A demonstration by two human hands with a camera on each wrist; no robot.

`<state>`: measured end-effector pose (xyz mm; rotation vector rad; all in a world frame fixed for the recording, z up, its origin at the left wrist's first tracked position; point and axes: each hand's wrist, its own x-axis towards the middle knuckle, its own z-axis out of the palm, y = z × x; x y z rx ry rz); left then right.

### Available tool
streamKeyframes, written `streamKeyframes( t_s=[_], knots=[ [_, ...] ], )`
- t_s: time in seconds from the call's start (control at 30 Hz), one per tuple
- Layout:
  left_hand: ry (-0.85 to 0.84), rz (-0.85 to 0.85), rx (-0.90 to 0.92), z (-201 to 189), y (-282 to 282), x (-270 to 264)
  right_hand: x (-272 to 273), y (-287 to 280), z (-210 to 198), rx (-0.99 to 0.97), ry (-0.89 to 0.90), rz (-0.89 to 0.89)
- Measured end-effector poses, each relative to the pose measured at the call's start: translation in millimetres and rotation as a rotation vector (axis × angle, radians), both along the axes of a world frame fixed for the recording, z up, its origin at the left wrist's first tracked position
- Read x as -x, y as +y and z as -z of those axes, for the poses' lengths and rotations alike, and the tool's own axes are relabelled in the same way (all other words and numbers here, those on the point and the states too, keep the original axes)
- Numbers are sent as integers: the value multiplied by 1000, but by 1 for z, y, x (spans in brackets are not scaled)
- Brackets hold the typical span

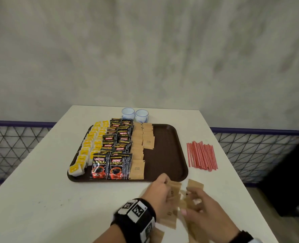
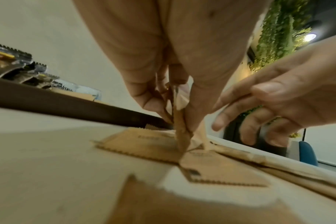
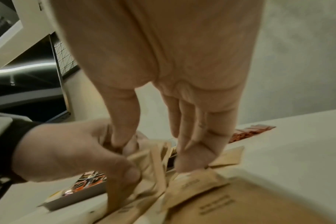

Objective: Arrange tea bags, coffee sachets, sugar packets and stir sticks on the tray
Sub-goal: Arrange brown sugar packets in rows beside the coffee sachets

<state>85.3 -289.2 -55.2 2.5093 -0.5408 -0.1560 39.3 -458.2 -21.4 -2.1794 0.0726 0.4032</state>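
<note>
A brown tray (image 1: 164, 155) holds rows of yellow tea bags (image 1: 87, 146), black coffee sachets (image 1: 117, 146) and brown sugar packets (image 1: 138, 142); its right part is bare. In front of it, loose sugar packets (image 1: 169, 218) lie scattered on the white table. My left hand (image 1: 160, 190) pinches an upright bundle of sugar packets (image 2: 179, 133) between thumb and fingers. My right hand (image 1: 197, 207) has straight fingers (image 3: 192, 159) pressing on the loose packets, with its thumb touching the bundle. Red stir sticks (image 1: 201, 156) lie on the table right of the tray.
Two small glass cups (image 1: 128, 113) (image 1: 141, 115) stand just behind the tray. The table's right edge (image 1: 241, 172) runs close past the stir sticks, with a mesh railing (image 1: 250, 151) beyond it. Bare tabletop (image 1: 40, 199) lies to the front left.
</note>
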Motion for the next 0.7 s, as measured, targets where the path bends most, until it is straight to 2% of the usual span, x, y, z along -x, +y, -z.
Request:
streamKeyframes(
  t_s=[0.13,0.2,0.27,0.4,0.47,0.57,0.7],
  knots=[
    [-10,-46,234,-19,13,11,-7,12,0,-199,-69,-24],
    [35,-101,376,-31,23,15,-12,18,-7,-357,-44,-11],
    [82,-164,465,-39,35,15,-18,24,-15,-431,-54,-2],
    [101,-263,547,-48,60,12,-33,38,-29,-408,-46,-50],
    [131,-365,599,-47,77,7,-52,43,-35,-419,-35,14],
    [149,-478,569,-42,104,1,-109,48,-28,-399,-43,191],
    [140,-540,607,-43,127,-7,-200,68,10,-294,37,338]
  ],
)
